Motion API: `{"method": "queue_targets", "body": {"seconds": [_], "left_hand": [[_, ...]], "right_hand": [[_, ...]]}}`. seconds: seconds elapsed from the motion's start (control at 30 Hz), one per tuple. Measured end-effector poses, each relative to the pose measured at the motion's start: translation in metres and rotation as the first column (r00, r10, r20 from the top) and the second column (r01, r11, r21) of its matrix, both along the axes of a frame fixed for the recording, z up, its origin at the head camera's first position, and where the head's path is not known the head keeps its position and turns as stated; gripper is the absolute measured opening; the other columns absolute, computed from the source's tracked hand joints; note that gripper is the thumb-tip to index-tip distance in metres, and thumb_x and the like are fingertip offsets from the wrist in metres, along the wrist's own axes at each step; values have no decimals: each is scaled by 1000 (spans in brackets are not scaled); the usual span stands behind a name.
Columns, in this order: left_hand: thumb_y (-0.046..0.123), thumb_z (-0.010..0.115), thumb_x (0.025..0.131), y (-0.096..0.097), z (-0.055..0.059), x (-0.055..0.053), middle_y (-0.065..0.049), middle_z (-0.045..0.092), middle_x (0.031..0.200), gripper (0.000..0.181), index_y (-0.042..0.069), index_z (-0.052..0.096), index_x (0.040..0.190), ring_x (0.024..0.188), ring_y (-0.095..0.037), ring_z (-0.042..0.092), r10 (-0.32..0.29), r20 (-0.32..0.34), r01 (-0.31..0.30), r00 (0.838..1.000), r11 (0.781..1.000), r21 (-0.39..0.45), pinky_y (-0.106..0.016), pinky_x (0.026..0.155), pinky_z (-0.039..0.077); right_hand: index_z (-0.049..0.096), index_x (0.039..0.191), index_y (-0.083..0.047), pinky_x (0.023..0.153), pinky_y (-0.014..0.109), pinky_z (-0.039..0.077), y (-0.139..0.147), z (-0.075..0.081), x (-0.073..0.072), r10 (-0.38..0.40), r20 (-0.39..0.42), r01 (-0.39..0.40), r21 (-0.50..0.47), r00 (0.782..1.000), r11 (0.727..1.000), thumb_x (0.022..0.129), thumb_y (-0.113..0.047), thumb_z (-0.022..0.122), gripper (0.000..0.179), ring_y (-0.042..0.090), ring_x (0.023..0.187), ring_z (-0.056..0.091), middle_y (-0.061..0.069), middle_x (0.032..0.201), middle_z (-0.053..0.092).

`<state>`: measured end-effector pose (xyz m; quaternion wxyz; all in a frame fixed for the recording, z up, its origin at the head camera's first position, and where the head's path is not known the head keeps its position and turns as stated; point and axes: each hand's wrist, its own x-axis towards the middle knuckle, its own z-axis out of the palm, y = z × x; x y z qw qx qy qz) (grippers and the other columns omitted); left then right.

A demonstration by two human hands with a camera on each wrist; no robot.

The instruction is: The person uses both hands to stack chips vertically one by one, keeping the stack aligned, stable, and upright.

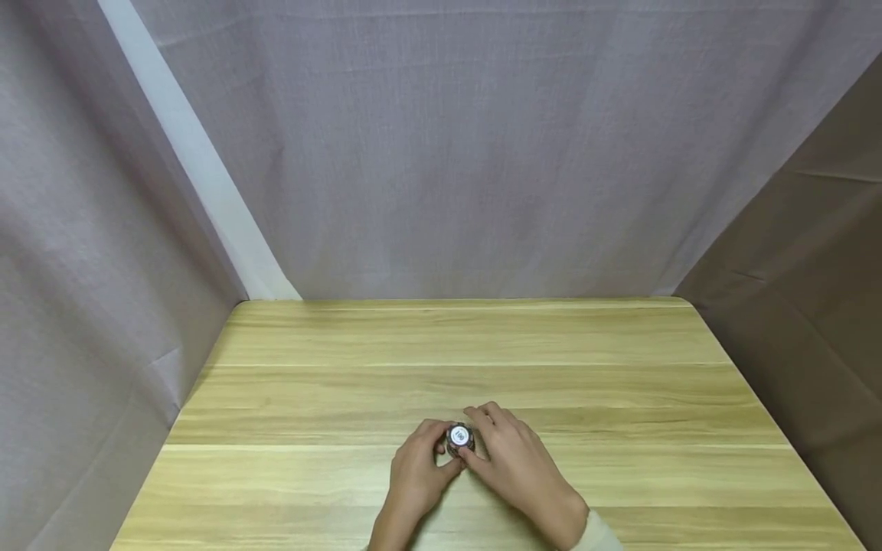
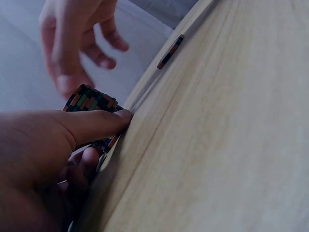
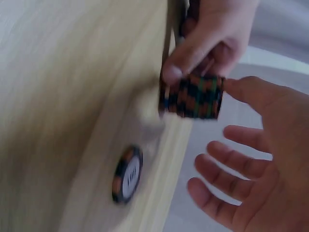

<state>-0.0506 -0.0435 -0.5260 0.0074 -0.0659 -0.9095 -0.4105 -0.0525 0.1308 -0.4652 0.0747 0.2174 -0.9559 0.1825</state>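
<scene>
A short stack of poker chips stands upright on the table, its white top face printed with 100. Dark, orange and green edge marks show along the stack's side in the right wrist view. My left hand grips it low down between thumb and fingers. From the other side, my right hand touches the top chip's edge with its thumb, its other fingers spread loosely away from the stack. A single chip lies flat on the table under the right hand, which hides it in the head view.
The wood-grain table has its far edge against a grey curtain. Another grey curtain hangs along the left side, and a brown cloth along the right.
</scene>
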Motion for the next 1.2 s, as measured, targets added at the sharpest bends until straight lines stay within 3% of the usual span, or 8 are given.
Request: {"method": "queue_targets", "body": {"seconds": [0.17,0.37,0.63,0.9,1.2], "left_hand": [[22,94,76,0,0,0,10,71,116,51,19,75,123,90,-1,58,1,4,-1,1000,1000,5,-29,78,50],[21,94,75,0,0,-2,11,70,114,52,19,75,123,89,-1,58,4,-8,-4,1000,1000,17,-28,77,49],[20,95,74,-1,2,-1,11,70,112,51,19,76,122,88,-1,59,3,-12,-2,1000,1000,27,-28,76,48],[20,94,74,-1,2,-1,12,70,110,52,19,76,122,88,-2,58,15,2,-15,1000,1000,27,-29,77,48],[21,94,74,1,0,0,12,70,111,51,19,76,122,89,-1,58,6,9,-7,1000,1000,23,-31,79,49]], "right_hand": [[67,133,-6,89,52,59,20,4,4,-51,84,45,72,995,996,84,-29,89,59,33,109,66,11,123,66],[68,119,-9,73,40,56,40,-1,12,-63,107,47,149,992,988,82,-15,85,41,21,87,59,7,109,62],[71,110,-10,76,36,54,44,-15,23,-110,147,94,110,983,989,86,-14,83,27,13,87,55,-1,98,58],[69,101,-11,75,39,53,41,-18,26,-116,129,105,92,985,990,85,-11,81,20,15,87,55,-1,94,56],[67,93,-12,70,34,53,43,-24,25,-136,113,131,54,984,990,76,-8,77,20,11,78,53,-3,87,55]]}}
